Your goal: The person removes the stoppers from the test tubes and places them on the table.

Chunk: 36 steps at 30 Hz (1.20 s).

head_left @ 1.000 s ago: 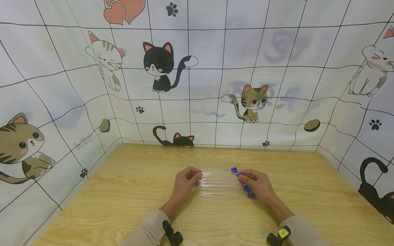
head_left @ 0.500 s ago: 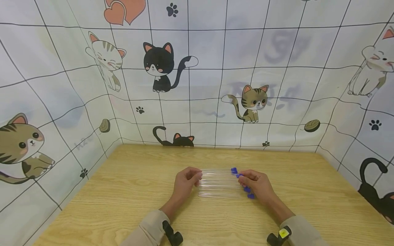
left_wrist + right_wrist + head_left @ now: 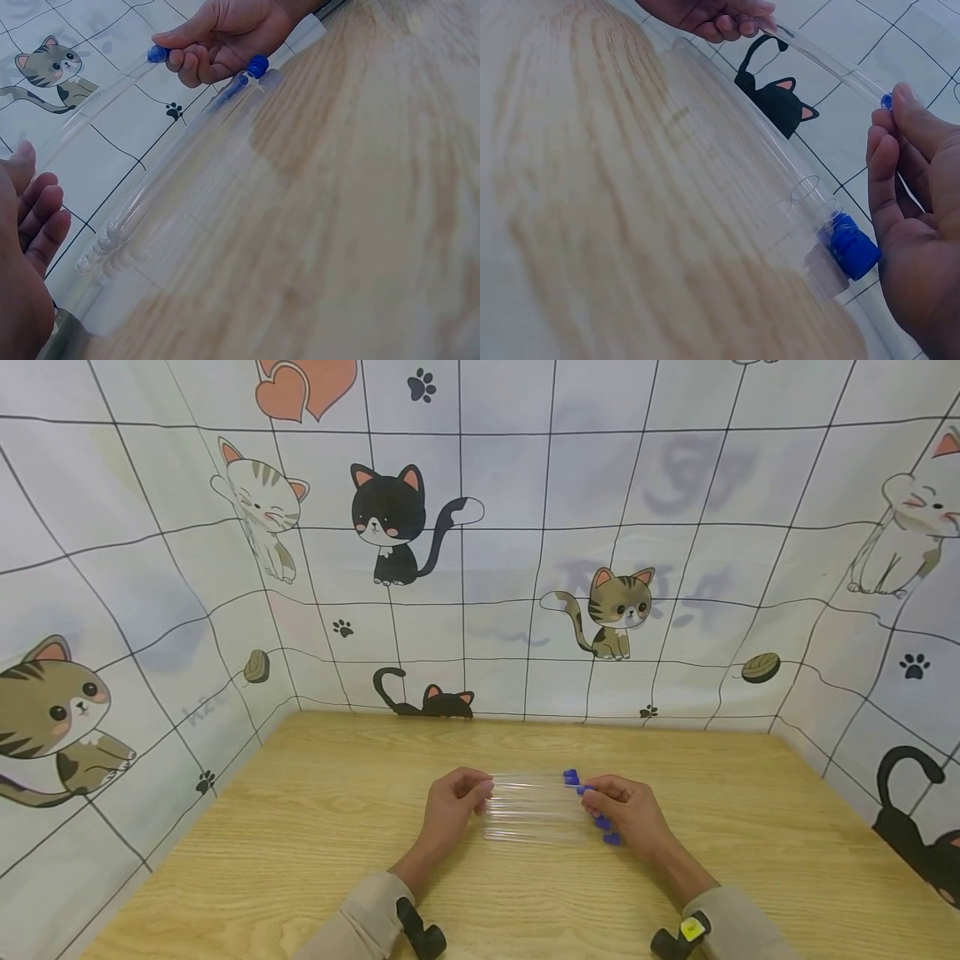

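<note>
A clear test tube [image 3: 97, 112] is held level above the table between both hands. My left hand [image 3: 452, 803] pinches its far-left end between thumb and fingers. At the other end, my right hand [image 3: 636, 817] pinches the blue stopper [image 3: 886, 101], which the fingertips partly cover. Several more clear test tubes [image 3: 161, 169] lie side by side on the table below, their rounded ends to the left. Blue stoppers [image 3: 853, 246] sit at their right-hand ends, some hidden behind my right hand in the head view.
The wooden table [image 3: 300, 827] reaches back to a white cloth backdrop [image 3: 510, 560] printed with cats and grid lines. More of that cloth hangs on the left and right sides. A black camera mount [image 3: 420, 929] is strapped to the left wrist, another mount [image 3: 678, 935] to the right.
Both hands stay almost in place with the test tube between them. The right fingers and the blue stopper shift very slightly. The tubes on the table lie as before.
</note>
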Tool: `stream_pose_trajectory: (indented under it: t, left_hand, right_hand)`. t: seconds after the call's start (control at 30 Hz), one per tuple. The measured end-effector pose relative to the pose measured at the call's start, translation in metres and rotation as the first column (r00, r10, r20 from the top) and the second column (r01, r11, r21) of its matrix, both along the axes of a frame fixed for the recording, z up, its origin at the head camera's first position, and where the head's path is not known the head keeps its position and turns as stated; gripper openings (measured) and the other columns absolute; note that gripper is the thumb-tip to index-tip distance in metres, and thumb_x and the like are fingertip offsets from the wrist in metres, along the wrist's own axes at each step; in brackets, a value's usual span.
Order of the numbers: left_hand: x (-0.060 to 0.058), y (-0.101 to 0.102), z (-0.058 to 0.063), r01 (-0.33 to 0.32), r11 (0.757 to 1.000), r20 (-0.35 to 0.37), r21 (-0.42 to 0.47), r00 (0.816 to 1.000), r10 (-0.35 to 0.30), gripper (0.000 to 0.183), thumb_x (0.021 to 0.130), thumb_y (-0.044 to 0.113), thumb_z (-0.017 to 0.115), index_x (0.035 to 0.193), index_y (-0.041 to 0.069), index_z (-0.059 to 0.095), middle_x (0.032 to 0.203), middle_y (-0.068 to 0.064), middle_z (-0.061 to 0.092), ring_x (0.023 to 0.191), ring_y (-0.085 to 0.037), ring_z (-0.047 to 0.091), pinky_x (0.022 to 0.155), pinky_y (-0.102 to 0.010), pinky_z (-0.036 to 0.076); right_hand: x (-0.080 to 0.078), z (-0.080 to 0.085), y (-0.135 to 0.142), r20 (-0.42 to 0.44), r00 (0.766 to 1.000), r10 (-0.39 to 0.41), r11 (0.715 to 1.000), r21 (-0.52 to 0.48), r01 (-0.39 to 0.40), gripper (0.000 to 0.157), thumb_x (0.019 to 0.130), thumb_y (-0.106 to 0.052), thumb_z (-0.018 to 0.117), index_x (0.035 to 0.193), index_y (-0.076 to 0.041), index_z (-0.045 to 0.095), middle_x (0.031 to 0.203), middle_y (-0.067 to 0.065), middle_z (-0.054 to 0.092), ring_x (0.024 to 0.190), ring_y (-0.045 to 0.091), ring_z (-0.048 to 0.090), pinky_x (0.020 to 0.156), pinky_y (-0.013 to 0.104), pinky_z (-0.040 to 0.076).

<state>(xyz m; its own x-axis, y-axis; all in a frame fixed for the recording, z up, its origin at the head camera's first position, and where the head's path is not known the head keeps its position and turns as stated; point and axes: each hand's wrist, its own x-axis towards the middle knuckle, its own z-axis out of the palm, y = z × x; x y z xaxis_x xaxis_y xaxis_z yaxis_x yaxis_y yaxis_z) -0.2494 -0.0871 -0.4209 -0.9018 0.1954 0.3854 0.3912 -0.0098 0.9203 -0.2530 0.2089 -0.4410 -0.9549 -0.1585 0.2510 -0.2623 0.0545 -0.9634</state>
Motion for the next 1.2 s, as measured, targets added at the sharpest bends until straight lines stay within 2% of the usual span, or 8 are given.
stream_pose_trajectory:
  t: [0.33,0.57,0.73,1.0,1.2]
  left_hand:
    - [-0.0008,0.0005,-0.001,-0.003,1.0,-0.004,0.011,1.0,0.004,0.021,0.092,0.006,0.063,0.103,-0.013,0.063,0.084,-0.029,0.063,0.071,-0.054,0.052,0.06,-0.033,0.051]
    - [-0.0005,0.0008,-0.0011,-0.019,1.0,0.007,0.018,1.0,0.019,0.012,0.091,0.006,0.064,0.098,-0.004,0.066,0.082,-0.025,0.064,0.072,-0.055,0.052,0.062,-0.037,0.052]
    - [-0.0005,0.0012,-0.0005,-0.027,0.999,0.016,0.017,0.999,0.027,0.011,0.091,0.006,0.064,0.098,-0.003,0.067,0.082,-0.023,0.064,0.072,-0.055,0.053,0.062,-0.038,0.052]
    - [-0.0004,0.0012,-0.001,-0.018,1.0,0.0,0.021,1.0,0.018,0.012,0.091,0.005,0.064,0.098,-0.004,0.066,0.082,-0.023,0.064,0.071,-0.054,0.052,0.061,-0.035,0.051]
    - [-0.0003,0.0018,-0.0014,-0.024,1.0,-0.011,-0.009,1.0,0.024,0.017,0.091,0.005,0.065,0.101,-0.008,0.065,0.082,-0.02,0.065,0.07,-0.051,0.054,0.06,-0.036,0.051]
  right_hand:
    - [0.0005,-0.001,0.0006,0.003,1.0,0.003,1.0,0.01,-0.003,0.03,0.09,-0.013,0.067,0.106,0.012,0.062,0.084,0.004,0.07,0.073,0.013,0.064,0.067,0.029,0.054]
    - [-0.0003,-0.0022,0.0022,-0.01,0.999,0.04,0.999,0.001,-0.04,0.031,0.091,-0.011,0.065,0.108,0.015,0.059,0.086,0.003,0.07,0.076,0.013,0.065,0.069,0.028,0.054]
    - [-0.0002,-0.0022,0.0025,-0.008,0.999,0.053,0.998,-0.017,-0.053,0.03,0.092,-0.01,0.064,0.108,0.015,0.059,0.087,0.003,0.07,0.079,0.014,0.066,0.071,0.028,0.054]
    - [-0.0016,-0.004,0.0025,0.001,1.0,0.011,1.0,0.003,-0.011,0.026,0.09,-0.014,0.068,0.104,0.007,0.064,0.085,0.006,0.069,0.075,0.015,0.065,0.068,0.028,0.054]
    - [-0.0029,-0.0046,0.001,-0.017,0.998,-0.068,0.997,0.033,0.068,0.029,0.088,-0.017,0.07,0.104,0.007,0.065,0.085,0.008,0.069,0.074,0.017,0.063,0.066,0.029,0.054]
